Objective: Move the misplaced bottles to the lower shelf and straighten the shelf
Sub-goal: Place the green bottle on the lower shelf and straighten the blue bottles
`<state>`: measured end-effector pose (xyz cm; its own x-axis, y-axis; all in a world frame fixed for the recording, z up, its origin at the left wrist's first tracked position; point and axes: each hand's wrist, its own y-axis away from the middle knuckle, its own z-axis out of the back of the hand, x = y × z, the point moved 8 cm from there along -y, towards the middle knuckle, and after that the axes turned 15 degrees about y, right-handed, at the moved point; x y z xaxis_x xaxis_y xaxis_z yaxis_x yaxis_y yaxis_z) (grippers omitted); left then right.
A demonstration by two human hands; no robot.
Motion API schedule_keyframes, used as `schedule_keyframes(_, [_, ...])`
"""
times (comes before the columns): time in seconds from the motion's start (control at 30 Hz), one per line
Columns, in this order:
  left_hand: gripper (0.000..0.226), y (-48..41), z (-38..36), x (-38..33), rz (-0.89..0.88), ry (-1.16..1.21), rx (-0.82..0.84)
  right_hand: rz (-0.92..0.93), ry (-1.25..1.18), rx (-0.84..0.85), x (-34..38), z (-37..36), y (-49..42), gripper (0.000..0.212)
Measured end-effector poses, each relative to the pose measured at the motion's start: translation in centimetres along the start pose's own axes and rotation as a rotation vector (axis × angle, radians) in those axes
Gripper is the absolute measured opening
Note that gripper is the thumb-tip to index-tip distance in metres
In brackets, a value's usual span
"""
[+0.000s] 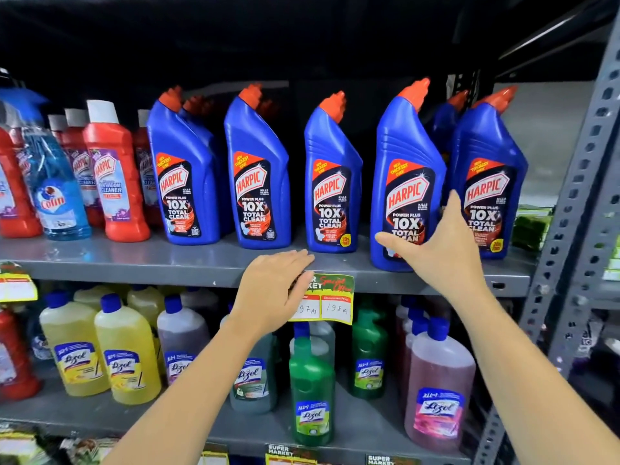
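Both forearms reach up: left hand (275, 283) lies flat, empty, on the upper shelf (134, 263); at 2 o'clock, right hand (439, 243) spreads open against a forward-set Harpic bottle (406, 182), not gripping, so straightening seems underway, nearly done.

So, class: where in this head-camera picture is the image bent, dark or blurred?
Head view: the wide lens bows the upright post and leans the blue Harpic bottles outward; the space above the bottles is nearly black; the bottom-left corner and the price tag writing are soft; both hands, left and right, are sharp.
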<state>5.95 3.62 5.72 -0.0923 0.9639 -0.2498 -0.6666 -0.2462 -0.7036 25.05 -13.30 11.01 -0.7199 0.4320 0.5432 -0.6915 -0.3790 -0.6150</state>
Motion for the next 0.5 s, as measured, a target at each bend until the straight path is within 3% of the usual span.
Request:
schedule_keyframes(0.2, [0.046,0.0,-0.1,0.1,0.003,-0.002,-0.018,-0.016,0.262,-0.03,1.4,-1.4,0.0,0.135])
schedule_keyframes(0.5, [0.044,0.1,-0.2,0.1,-0.006,-0.009,-0.049,-0.013,0.217,-0.004,0.1,-3.3,-2.8,0.134])
